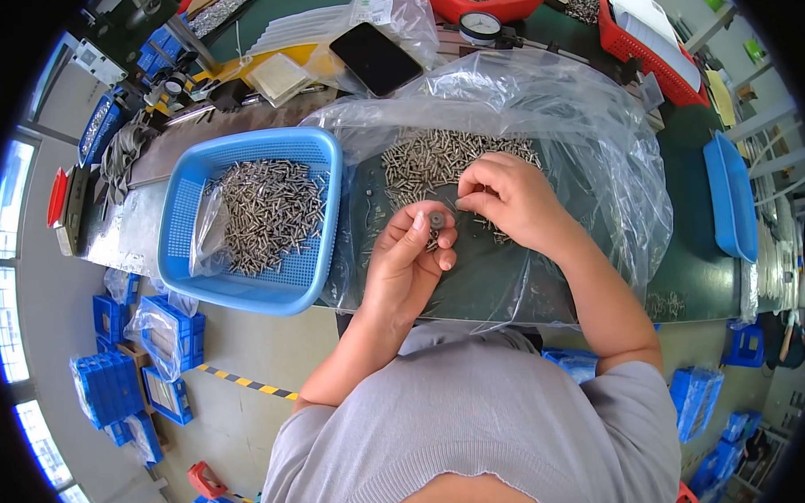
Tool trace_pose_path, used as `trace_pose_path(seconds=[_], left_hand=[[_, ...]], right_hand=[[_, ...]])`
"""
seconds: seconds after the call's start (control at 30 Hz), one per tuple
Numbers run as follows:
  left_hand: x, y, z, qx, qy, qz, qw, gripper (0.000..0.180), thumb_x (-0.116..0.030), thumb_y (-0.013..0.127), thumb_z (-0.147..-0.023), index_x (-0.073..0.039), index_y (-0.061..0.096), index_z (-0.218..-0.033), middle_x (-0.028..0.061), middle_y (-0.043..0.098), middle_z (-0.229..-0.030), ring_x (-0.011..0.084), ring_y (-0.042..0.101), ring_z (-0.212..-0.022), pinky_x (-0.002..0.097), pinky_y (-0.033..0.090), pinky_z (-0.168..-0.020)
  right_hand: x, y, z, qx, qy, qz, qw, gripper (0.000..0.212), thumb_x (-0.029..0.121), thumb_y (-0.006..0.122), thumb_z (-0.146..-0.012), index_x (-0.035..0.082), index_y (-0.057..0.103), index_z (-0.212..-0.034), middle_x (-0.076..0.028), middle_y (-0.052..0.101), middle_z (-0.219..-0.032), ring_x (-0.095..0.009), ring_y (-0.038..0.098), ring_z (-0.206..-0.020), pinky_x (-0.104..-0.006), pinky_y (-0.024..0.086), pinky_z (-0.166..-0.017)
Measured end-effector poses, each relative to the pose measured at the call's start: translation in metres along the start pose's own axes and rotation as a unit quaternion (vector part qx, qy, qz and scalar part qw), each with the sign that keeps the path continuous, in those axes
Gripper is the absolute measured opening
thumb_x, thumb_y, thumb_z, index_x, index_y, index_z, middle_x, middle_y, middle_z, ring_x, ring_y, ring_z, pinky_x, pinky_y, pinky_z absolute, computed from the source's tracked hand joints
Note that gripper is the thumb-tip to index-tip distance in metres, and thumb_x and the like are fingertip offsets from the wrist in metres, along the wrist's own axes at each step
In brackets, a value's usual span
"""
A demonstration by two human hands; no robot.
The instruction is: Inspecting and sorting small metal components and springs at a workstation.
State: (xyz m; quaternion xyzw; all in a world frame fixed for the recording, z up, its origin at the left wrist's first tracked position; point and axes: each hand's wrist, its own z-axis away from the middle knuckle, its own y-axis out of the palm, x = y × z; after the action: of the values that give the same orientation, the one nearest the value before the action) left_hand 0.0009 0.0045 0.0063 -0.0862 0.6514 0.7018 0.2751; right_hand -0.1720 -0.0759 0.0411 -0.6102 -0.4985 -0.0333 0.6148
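My left hand [401, 265] is closed around a small round grey metal piece [436, 220] with a hole-like centre, held up between thumb and fingers. A few small metal pins [432, 241] show under it in the curled fingers. Just to the right, my right hand [511, 199] has thumb and forefinger pinched together near the round piece; whatever is in the pinch is too small to make out. Beyond both hands a heap of small metal pins [435, 157] lies on a clear plastic bag [594, 160] spread over the green table [546, 295].
To the left stands a blue basket [325, 272] with many pins [268, 207] and a plastic bag [208, 232] inside. A black phone [375, 59], a dial gauge [481, 27] and red baskets [621, 44] sit at the back. A blue tray [730, 197] is at the right edge.
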Motion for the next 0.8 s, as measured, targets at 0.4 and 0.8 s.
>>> trace_pose_path(seconds=[0.4,0.8], left_hand=[[0.0,-0.001,0.0,-0.003,-0.007,0.003,1.0,0.017,-0.021,0.054,-0.094,-0.005,0.055,-0.099,0.0058,0.058,-0.089,0.0116,0.05,-0.073,0.0244,0.042,-0.057],[0.0,-0.001,0.001,-0.011,-0.021,-0.011,1.0,0.019,-0.024,0.058,-0.092,-0.006,0.055,-0.099,0.0054,0.057,-0.085,0.0112,0.05,-0.07,0.0232,0.041,-0.053]], right_hand=[[0.023,-0.011,0.004,0.082,0.161,-0.364,0.914,0.007,0.005,0.063,-0.083,0.001,0.063,-0.089,-0.002,0.064,-0.08,-0.007,0.059,-0.074,-0.021,0.047,-0.068],[0.022,0.001,0.004,0.076,0.131,-0.375,0.915,0.008,0.007,0.063,-0.086,-0.001,0.062,-0.087,-0.003,0.065,-0.078,-0.009,0.062,-0.072,-0.0223,0.049,-0.068]])
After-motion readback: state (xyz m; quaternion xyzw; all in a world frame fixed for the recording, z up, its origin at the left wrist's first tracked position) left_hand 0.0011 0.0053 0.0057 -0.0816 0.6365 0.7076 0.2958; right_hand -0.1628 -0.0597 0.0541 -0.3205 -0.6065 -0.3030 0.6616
